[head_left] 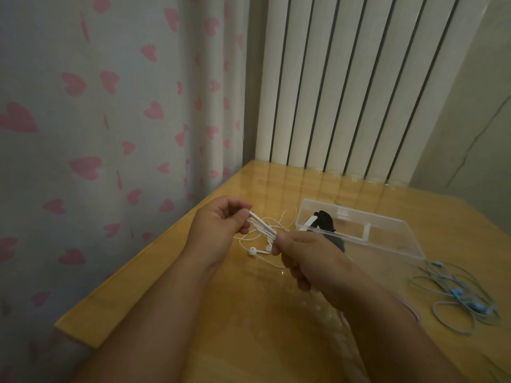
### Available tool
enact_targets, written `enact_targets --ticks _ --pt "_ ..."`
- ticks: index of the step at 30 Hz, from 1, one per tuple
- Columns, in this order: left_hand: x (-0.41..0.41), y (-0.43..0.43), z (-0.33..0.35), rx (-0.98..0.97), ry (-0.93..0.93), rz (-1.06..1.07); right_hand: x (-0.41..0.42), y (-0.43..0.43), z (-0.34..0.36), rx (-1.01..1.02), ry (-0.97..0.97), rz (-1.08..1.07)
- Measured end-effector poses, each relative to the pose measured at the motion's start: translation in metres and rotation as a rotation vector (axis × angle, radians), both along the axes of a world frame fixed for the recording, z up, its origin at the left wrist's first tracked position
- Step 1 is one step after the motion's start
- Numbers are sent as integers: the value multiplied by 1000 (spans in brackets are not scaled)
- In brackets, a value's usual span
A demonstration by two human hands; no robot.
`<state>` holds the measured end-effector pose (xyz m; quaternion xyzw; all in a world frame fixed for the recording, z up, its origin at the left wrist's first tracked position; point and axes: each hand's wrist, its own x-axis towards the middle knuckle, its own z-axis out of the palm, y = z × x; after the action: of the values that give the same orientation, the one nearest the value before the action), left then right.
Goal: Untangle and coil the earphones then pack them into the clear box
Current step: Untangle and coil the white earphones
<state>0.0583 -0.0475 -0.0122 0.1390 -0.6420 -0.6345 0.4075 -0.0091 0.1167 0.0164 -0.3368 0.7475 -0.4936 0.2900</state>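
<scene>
White earphones (262,229) are stretched as a short bundle of cord between my two hands, above the wooden table. My left hand (218,228) pinches one end of the bundle at the upper left. My right hand (309,258) grips the other end at the lower right. Two white earbuds (260,250) and loose cord loops hang below the bundle onto the table. The clear box (387,230) stands open just behind my right hand, with a black and white item (323,221) inside its left end.
Tangled blue earphones (459,297) lie on the table at the right, beside the box. The wooden table (221,313) has its left edge close to a curtain with pink hearts (110,134). A white ribbed radiator (345,92) stands behind.
</scene>
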Motion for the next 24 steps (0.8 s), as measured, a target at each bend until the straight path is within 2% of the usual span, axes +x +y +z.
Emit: enact_targets --ticks 5,7,9,11,13,16,21,24 --pt "-1 3 2 16 56 64 0 -6 -2 7 272 -72" --pt "-2 5 3 35 84 58 -2 -8 -5 -12 322 -117" --pt "-3 6 4 124 137 18 -2 -9 -8 -74 243 -158" --pt "-2 5 6 272 184 -48 -1 -10 -7 -173 58 -186" --pt "-1 3 4 338 162 -105 0 -9 -5 -271 -127 -177" --pt "-1 7 2 219 64 -248 1 -8 -4 -330 -282 -117" --pt "-1 15 2 237 146 -577 2 -8 -4 -280 -418 -18" --pt "3 17 5 214 158 -652 4 -7 -3 -237 -479 27"
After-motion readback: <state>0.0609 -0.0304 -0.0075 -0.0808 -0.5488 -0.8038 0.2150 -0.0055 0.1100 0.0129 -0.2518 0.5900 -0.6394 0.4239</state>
